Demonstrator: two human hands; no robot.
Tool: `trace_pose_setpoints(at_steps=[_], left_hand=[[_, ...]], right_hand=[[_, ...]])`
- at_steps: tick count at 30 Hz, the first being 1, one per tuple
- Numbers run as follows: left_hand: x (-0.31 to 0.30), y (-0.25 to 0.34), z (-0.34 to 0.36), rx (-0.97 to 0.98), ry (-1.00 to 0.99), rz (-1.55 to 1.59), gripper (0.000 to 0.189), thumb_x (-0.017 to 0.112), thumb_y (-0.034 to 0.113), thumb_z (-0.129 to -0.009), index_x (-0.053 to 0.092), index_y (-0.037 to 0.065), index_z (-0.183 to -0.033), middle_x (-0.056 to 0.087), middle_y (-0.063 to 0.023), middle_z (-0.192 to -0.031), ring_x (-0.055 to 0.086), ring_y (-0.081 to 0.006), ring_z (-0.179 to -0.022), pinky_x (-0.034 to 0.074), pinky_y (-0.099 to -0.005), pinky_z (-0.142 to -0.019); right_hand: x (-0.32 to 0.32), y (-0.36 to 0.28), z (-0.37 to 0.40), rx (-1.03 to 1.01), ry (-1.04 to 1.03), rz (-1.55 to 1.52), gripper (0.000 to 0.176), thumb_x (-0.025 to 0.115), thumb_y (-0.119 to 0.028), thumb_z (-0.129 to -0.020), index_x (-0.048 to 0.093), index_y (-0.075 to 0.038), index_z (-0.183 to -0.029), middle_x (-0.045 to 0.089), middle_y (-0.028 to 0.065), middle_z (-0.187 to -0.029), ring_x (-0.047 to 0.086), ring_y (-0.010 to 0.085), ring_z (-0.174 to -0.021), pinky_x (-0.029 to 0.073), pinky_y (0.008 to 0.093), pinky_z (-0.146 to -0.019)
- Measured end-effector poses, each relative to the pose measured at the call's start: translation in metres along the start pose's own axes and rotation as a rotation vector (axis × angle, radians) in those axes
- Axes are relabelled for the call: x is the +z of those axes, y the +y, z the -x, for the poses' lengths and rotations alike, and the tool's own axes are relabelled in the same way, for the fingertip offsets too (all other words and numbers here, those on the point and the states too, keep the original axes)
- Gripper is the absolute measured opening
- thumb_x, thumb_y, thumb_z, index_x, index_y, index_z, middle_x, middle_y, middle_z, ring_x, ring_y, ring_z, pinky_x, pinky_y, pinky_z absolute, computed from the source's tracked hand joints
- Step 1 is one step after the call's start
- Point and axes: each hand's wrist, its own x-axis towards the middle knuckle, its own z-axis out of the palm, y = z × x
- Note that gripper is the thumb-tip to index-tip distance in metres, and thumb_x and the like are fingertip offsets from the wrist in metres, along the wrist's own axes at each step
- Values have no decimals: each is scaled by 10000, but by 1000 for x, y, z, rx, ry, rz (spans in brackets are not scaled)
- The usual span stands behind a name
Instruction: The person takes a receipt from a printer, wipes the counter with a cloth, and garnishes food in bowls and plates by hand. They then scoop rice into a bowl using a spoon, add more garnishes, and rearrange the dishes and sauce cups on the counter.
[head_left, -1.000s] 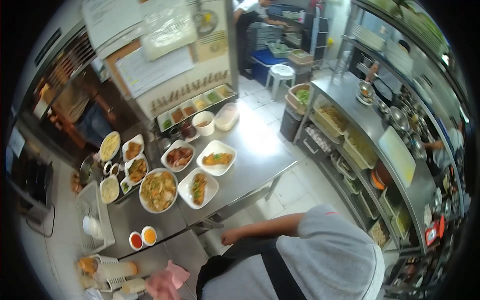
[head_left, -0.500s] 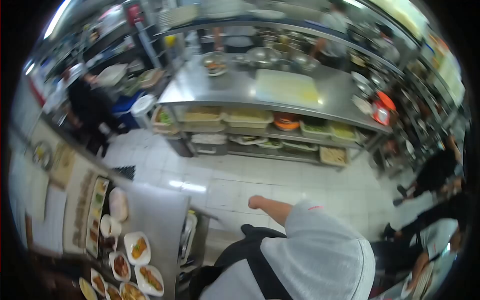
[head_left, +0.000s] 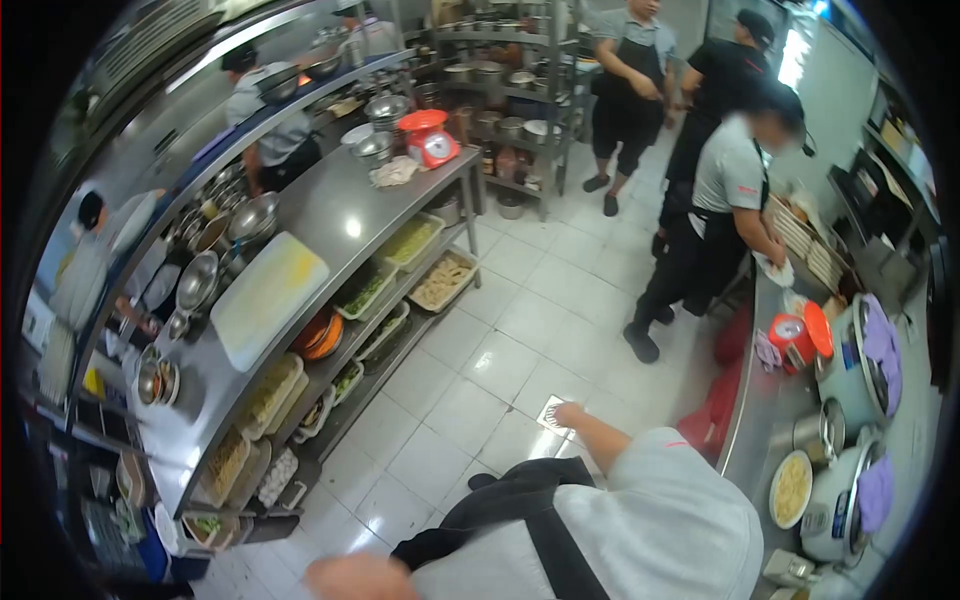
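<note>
Swung rightward, the right hand (head_left: pixel 569 414) is nearer than the left hand (head_left: pixel 358 577) to the bowl (head_left: pixel 774 496) on the counter (head_left: pixel 768 395) to its right, both hands' fingers too unclear to tell.

We are wearing a light grey, short-sleeved shirt (head_left: pixel 665 510) with a small red marking (head_left: pixel 677 445) on the sleeve (head_left: pixel 652 462), a black apron (head_left: pixel 500 510) with a broad strap (head_left: pixel 560 552), and are showing bare hands (head_left: pixel 571 414).

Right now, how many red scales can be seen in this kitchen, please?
2. The first scale stands near the far end of the steel table at left; the second scale stands on the counter at right. Others may be hidden.
</note>
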Motion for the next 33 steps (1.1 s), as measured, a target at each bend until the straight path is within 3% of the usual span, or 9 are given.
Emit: trace_pose_setpoints(at_steps=[2,3,4,6,11,12,17,23,33], left_hand=[[-21,-38,-12,-147,165,78,75,606,72,-877,551,28,-905,598,-102,-871,572,-184,-774,482,-311,-733],[-34,-71,-10,-279,641,-215,70,603,95,-884,550,50,-882,602,-93,-862,587,-194,-792,490,-320,-765],[-34,-99,-21,-374,687,-297,85,582,131,-909,535,70,-874,598,-87,-881,594,-201,-843,487,-347,-812],[-45,-129,-18,-562,748,-307,92,565,151,-927,525,78,-889,603,-79,-894,606,-198,-884,486,-359,-854],[-72,-150,57,-807,918,-269,143,499,193,-954,534,54,-956,618,-64,-884,616,-151,-857,489,-301,-817],[-71,-149,63,-817,954,-331,162,483,208,-961,535,54,-955,618,-62,-882,615,-150,-853,489,-298,-810],[-60,-145,80,-666,900,-354,280,417,286,-991,545,54,-900,617,-59,-868,599,-148,-842,479,-294,-803],[-30,-126,119,-562,869,-480,434,363,352,-1014,581,26,-828,599,-42,-811,562,-125,-808,465,-272,-790],[44,-124,262,-189,1884,-450,334,455,360,-958,580,76,-835,610,-16,-783,576,-101,-721,476,-256,-678]], right_hand=[[128,82,18,320,-39,-204,280,478,-231,-851,699,-92,-954,666,149,-1037,626,346,-971,507,426,-815],[163,102,52,409,-44,-251,282,471,-220,-863,699,-78,-950,654,163,-1069,647,333,-920,527,412,-769],[155,109,95,106,-358,-32,300,466,-237,-892,682,-77,-1026,661,161,-1056,669,291,-862,550,402,-699],[165,92,167,639,-149,-1031,314,513,-256,-902,637,-73,-1125,677,129,-1006,677,245,-787,556,394,-607],[259,27,215,861,-183,-1488,296,511,-242,-934,618,-28,-1110,678,109,-987,664,243,-751,549,388,-581],[338,23,196,533,-294,-1392,265,519,-228,-924,637,-21,-1039,676,108,-964,657,250,-744,542,385,-619],[255,-74,213,224,-321,-1125,281,521,-265,-910,645,-39,-1025,670,123,-928,655,231,-772,533,369,-662],[212,-28,150,-49,-340,-763,302,524,-309,-893,653,-61,-1007,662,140,-886,652,207,-806,522,350,-714],[140,-86,-34,-65,-347,-969,473,514,-444,-903,600,-53,-1156,668,120,-954,655,237,-703,515,363,-569]])
